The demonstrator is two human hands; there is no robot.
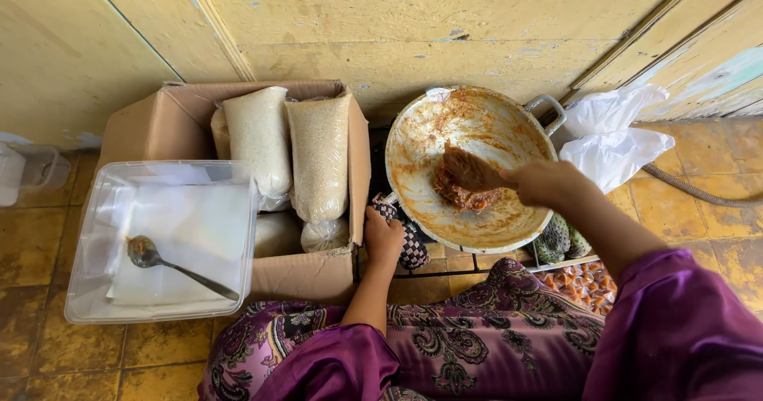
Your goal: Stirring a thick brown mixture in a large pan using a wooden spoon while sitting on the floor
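Leftmost, a clear plastic tub lined with white paper is seen resting across the corner of a cardboard box, with a metal spoon lying inside it, its bowl smeared with brown paste. Behind it, bags of grain are stood upright in the box. Next, the left hand is closed around a checkered cloth at the near rim of the pan, which is tilted up towards the camera. Inside the pan, a lump of reddish-brown paste is gathered at the middle, and a wooden spatula is gripped by the right hand, fingers wrapped round its handle. The step in hand appears to be scraping the paste together; a firm hold on the pan would seemingly be needed as the paste is lifted out. Rightmost, a white plastic bag lies on the tiled floor.
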